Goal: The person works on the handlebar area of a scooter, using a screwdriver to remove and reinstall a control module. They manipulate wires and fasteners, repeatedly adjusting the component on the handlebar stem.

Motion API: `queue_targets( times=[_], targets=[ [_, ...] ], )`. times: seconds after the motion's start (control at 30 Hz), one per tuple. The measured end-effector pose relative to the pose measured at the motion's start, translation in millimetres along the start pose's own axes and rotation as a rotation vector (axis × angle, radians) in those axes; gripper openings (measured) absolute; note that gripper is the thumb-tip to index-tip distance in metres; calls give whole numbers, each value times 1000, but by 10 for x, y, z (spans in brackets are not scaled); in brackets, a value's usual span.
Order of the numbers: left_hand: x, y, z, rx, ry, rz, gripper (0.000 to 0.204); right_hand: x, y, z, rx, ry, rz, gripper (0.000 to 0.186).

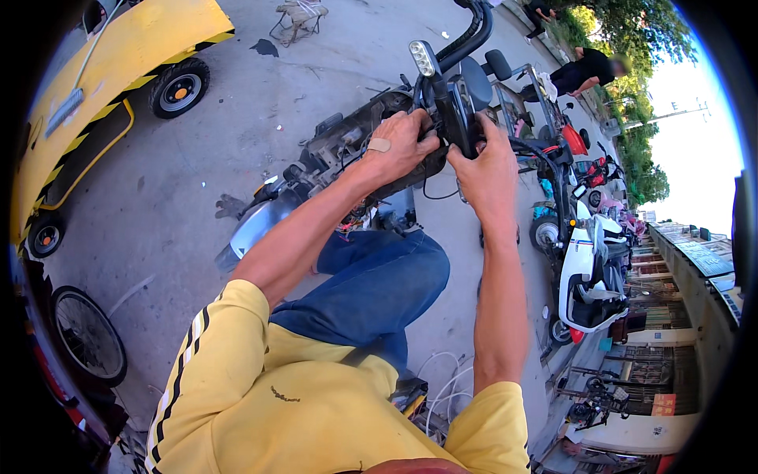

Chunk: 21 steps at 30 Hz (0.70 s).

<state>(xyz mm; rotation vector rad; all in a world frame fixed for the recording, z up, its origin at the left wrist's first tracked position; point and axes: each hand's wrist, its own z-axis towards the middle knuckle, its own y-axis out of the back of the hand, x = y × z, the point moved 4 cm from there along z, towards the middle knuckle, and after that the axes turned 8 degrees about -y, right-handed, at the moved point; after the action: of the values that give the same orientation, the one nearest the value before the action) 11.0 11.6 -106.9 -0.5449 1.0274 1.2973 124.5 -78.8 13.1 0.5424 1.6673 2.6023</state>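
My left hand (pixel 399 142), with a plaster on its back, has its fingers curled on the black housing (pixel 460 117) on the handlebar stem of a partly stripped electric two-wheeler. My right hand (pixel 479 162) grips the same housing from the right, thumb near its lower end. A small lamp (pixel 424 59) with several round lenses sits above, beside curved black bars (pixel 466 43). A loose black cable hangs below the housing. The exposed frame (pixel 335 154) with wiring and a silver panel (pixel 257 221) lie behind my forearms, over my bent jeans-clad leg.
A yellow wheeled cart (pixel 103 59) stands at left, above a bicycle wheel (pixel 87 336). A folding stool (pixel 296 17) stands farther back. A white scooter (pixel 584 268) and other vehicles line the right. A person in black (pixel 588 71) is beyond them, near storefronts.
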Motion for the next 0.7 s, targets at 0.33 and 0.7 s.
queue_targets(
  times=[0.33, 0.7],
  targets=[
    [153, -124, 44, -63, 126, -278, 29, 137, 1, -66, -130, 10, -174, 65],
    [-461, 113, -192, 2, -76, -424, 27, 0, 119, -694, -119, -167, 616, 55]
  ],
)
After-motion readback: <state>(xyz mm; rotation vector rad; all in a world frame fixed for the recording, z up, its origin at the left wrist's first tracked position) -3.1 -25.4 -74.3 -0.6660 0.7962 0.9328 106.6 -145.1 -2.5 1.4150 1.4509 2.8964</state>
